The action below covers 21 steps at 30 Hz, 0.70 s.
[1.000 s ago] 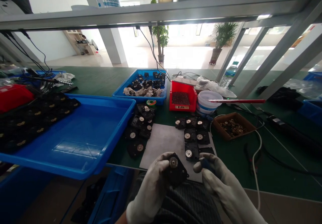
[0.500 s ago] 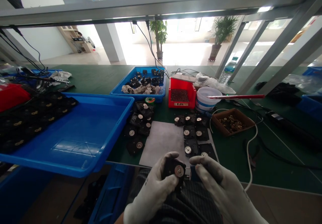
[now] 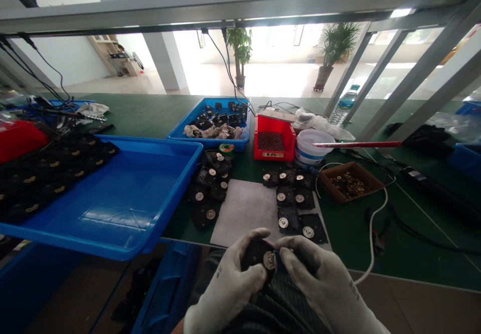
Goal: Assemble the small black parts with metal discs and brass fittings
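Observation:
My left hand [image 3: 238, 274], in a white glove, is closed round a black plastic housing [image 3: 255, 258] with a round silver disc on its face, held over my lap at the table's edge. My right hand [image 3: 313, 269], gloved too, has its thumb and fingers pinched at the housing's right side. Something small and dark blue shows between those fingertips, mostly hidden, and I cannot make out its kind. Similar black housings with silver discs [image 3: 283, 222] lie in a group on the right of a white sheet [image 3: 244, 209]. Several more [image 3: 203, 196] lie to its left.
A large blue tray [image 3: 150, 194] stands on the left, with rows of black parts [image 3: 48, 179] at its far side. Behind are a smaller blue tray [image 3: 180, 136], a red bin [image 3: 289, 143] of small brown pieces and a white tub [image 3: 311, 151]. A brown box [image 3: 364, 194] holds brass-coloured pieces.
My right hand has moved left and its fingertips have come up against the housing's right side. My left hand keeps its hold. The view has shifted slightly.

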Each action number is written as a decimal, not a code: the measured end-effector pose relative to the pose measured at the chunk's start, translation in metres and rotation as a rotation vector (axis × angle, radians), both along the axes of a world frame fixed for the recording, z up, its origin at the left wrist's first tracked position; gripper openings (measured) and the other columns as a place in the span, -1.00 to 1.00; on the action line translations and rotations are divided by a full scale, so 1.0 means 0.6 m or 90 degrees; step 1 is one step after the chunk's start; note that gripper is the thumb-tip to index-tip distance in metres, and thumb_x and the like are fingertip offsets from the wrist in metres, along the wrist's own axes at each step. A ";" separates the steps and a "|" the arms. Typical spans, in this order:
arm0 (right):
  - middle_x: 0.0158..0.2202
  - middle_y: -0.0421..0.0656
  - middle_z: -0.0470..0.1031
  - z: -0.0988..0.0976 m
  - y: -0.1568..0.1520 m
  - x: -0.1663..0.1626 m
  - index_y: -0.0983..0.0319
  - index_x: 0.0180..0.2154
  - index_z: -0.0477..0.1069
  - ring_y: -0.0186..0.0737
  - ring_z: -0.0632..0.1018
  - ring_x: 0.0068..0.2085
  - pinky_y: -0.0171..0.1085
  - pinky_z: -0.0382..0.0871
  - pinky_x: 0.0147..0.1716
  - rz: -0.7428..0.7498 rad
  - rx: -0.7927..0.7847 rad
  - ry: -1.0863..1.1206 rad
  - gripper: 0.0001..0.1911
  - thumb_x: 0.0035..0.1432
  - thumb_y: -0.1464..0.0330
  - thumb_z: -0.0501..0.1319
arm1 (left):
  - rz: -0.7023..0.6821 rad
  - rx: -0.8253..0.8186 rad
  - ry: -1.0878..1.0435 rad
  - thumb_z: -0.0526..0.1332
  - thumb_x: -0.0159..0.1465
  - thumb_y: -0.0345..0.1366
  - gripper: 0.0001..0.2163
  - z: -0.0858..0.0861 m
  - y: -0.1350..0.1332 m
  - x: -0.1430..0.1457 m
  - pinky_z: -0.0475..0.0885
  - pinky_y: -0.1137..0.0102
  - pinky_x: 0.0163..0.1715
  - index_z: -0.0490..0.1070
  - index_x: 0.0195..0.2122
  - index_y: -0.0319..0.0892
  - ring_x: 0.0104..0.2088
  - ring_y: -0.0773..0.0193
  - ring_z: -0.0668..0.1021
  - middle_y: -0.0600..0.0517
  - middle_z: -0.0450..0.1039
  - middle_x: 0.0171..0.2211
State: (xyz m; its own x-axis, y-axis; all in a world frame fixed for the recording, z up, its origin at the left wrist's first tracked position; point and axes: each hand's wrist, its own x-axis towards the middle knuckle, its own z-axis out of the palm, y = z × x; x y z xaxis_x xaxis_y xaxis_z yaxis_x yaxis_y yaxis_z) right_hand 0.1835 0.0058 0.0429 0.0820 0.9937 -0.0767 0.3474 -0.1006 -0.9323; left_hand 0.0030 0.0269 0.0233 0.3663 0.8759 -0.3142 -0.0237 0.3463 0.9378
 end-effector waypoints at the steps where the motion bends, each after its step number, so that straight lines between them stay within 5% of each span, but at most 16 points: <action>1: -0.50 -0.25 0.51 -0.001 0.000 0.000 0.15 -0.31 0.59 -0.21 0.57 -0.42 -0.31 0.49 -0.28 0.000 0.001 -0.002 -0.73 0.23 0.13 0.23 | 0.001 -0.002 0.006 0.32 0.12 -0.34 -0.43 0.002 0.000 0.000 0.51 0.37 -0.25 0.44 0.21 -0.15 -0.22 0.16 0.61 -0.06 0.62 -0.05; 17: -0.38 -0.19 0.61 -0.008 -0.002 0.006 0.13 -0.23 0.58 -0.18 0.63 -0.33 -0.31 0.47 -0.25 0.051 -0.004 -0.057 -0.69 0.32 0.10 0.17 | 0.009 -0.006 0.040 0.26 0.08 -0.37 -0.40 0.009 -0.002 0.000 0.54 0.30 -0.12 0.41 0.21 -0.21 -0.12 0.08 0.61 -0.06 0.62 -0.09; 21: -0.36 -0.20 0.62 -0.009 -0.002 0.006 0.13 -0.25 0.55 -0.19 0.64 -0.31 -0.33 0.45 -0.25 0.062 0.006 -0.060 -0.71 0.33 0.11 0.17 | -0.003 -0.021 0.051 0.29 0.12 -0.34 -0.41 0.007 -0.003 -0.003 0.53 0.30 -0.11 0.40 0.24 -0.19 -0.23 0.17 0.58 -0.02 0.62 -0.17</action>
